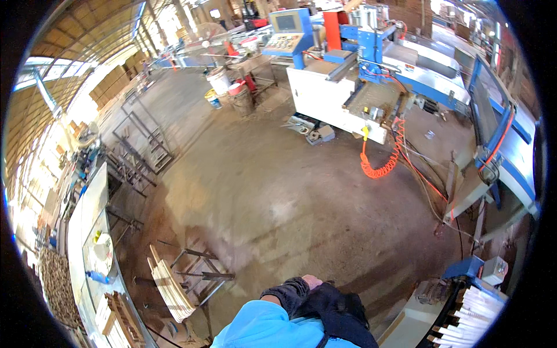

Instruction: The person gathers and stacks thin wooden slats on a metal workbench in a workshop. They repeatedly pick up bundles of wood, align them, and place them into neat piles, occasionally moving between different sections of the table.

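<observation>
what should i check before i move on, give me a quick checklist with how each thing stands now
1. Visible hand free: cannot tell; its fingers and grip are mostly hidden.
2. Orange coiled hose out of the way: not ok; it hangs in a loop beside the machine, a possible snag.
3. Orange cable tucked away: not ok; it trails to the right of the hose.
4. Pale strips within view: ok; they lie side by side at lower right.
5. Control screen on: cannot tell; too small to read.

A bench (pixel 90 217) holding wood strips (pixel 120 320) runs along the left, with a stand (pixel 200 253) beside it. Ahead, buckets (pixel 219 81) sit left of a machine (pixel 319 95)
</observation>
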`<action>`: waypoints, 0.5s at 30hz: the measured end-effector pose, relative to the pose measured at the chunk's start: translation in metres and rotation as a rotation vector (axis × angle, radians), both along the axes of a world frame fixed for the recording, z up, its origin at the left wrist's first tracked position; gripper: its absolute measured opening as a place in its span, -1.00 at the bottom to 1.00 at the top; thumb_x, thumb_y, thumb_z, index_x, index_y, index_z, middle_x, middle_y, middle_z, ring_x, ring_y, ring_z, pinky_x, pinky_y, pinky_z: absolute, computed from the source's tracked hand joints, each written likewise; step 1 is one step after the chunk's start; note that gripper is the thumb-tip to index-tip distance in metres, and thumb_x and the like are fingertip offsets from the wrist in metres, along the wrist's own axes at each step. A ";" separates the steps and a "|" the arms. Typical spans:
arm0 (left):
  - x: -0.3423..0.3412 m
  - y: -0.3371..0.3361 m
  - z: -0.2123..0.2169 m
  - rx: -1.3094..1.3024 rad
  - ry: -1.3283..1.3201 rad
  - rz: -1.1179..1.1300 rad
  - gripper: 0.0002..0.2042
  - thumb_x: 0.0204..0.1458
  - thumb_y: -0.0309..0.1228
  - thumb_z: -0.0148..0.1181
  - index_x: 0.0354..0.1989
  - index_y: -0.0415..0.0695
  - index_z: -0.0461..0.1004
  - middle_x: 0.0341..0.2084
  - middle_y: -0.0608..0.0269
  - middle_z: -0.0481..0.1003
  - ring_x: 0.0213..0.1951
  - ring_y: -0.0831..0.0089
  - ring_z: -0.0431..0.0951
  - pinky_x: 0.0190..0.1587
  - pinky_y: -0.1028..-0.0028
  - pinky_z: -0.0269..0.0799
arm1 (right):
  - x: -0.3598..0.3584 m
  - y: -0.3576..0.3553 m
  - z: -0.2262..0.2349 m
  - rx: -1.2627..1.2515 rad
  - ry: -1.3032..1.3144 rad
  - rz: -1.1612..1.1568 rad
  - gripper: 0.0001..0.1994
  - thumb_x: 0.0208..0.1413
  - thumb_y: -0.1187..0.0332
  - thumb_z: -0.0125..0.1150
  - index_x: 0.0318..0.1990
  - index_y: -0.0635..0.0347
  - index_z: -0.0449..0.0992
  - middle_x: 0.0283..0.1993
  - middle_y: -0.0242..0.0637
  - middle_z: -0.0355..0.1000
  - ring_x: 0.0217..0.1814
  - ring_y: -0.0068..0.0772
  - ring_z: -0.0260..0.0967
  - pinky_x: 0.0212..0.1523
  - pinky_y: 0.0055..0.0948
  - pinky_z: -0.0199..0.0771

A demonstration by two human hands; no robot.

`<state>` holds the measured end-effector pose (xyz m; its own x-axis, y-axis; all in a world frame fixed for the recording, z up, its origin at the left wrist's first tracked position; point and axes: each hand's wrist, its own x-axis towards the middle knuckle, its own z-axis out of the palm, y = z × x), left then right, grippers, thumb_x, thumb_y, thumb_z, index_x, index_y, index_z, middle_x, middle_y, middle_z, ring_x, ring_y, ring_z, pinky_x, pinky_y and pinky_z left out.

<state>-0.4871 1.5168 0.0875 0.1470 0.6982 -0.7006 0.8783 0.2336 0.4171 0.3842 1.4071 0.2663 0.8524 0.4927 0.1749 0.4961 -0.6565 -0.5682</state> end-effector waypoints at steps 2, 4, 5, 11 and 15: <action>0.024 0.022 0.030 -0.007 -0.012 -0.252 -0.49 0.27 0.09 0.09 0.11 -0.04 0.66 0.04 -0.20 0.62 0.18 -0.16 0.58 0.20 0.07 0.47 | -0.019 -0.030 0.011 0.403 0.380 -0.099 -0.53 0.45 0.08 0.13 0.39 0.07 0.41 0.16 -0.12 0.52 0.17 -0.13 0.50 0.14 -0.17 0.53; 0.026 0.014 0.064 0.010 -0.074 -0.386 -0.53 0.28 0.06 0.04 0.14 0.03 0.62 0.01 -0.18 0.64 0.17 -0.15 0.59 0.19 0.06 0.49 | -0.028 -0.054 0.006 0.905 0.728 -0.034 -0.45 0.47 0.08 0.14 0.48 0.10 0.31 0.30 -0.16 0.46 0.28 -0.19 0.45 0.21 -0.22 0.49; 0.017 0.000 0.067 0.004 -0.097 -0.347 -0.54 0.29 0.05 0.01 0.16 0.07 0.59 0.00 -0.16 0.64 0.16 -0.14 0.59 0.19 0.05 0.50 | -0.042 -0.054 0.005 0.951 0.929 0.076 -0.39 0.46 0.11 0.13 0.55 0.12 0.21 0.55 -0.11 0.22 0.60 -0.02 0.10 0.59 -0.02 0.04; -0.016 -0.007 0.007 -0.158 -0.104 -0.396 -0.54 0.23 -0.05 0.17 0.26 0.11 0.54 0.09 -0.05 0.63 0.12 -0.11 0.62 0.12 0.08 0.50 | -0.274 -0.013 0.112 0.835 0.757 -0.226 -0.41 0.42 0.17 0.23 0.48 0.23 0.31 -0.23 -0.44 0.45 -0.38 -0.62 0.32 -0.44 -0.57 0.28; 0.001 0.023 0.028 -0.201 -0.088 -0.405 -0.49 0.27 0.07 0.10 0.21 0.00 0.58 -0.01 -0.03 0.67 0.00 0.01 0.67 0.00 0.13 0.54 | -0.356 -0.035 0.110 0.631 0.939 -0.172 -0.48 0.38 0.30 0.22 0.44 0.22 0.38 -0.28 -0.40 0.47 -0.52 -0.57 0.32 -0.54 -0.52 0.35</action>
